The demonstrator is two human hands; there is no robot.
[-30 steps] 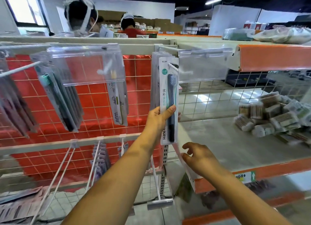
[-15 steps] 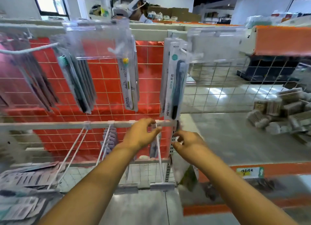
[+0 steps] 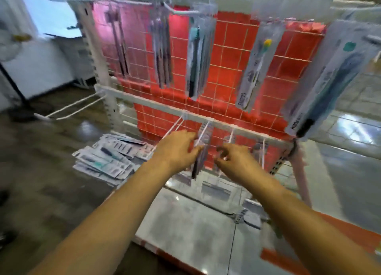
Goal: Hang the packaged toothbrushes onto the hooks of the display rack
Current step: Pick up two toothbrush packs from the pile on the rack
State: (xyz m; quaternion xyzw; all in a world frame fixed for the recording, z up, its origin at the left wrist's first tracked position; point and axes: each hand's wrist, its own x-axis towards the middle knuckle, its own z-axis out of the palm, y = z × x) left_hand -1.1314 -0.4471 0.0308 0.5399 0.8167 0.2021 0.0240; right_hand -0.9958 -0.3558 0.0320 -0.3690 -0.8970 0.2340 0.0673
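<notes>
The view is motion-blurred. Packaged toothbrushes hang on the upper hooks of the display rack [image 3: 206, 119]: a teal-headed pack [image 3: 196, 62], a yellow-headed pack [image 3: 255, 68] and a dark pack [image 3: 323, 83] at the right. A few packs [image 3: 203, 143] hang from a lower hook under the rail. My left hand [image 3: 177, 151] reaches to those lower packs, fingertips against them; the blur hides whether it pinches one. My right hand [image 3: 235, 161] hovers just right of them, fingers loosely curled and holding nothing. A loose pile of packs [image 3: 107, 159] lies on the shelf at the left.
Bare white wire hooks [image 3: 172, 131] jut from the lower rail towards me, another one [image 3: 262, 155] right of my hands. A red grid panel [image 3: 237, 54] backs the rack. The grey shelf [image 3: 185, 223] with an orange edge lies below. Floor opens at the left.
The camera swung left and down. Both hands shifted left along the lower rail, from the rightmost hook to the hook carrying a few packs. The pack hung earlier stays on the upper right hook.
</notes>
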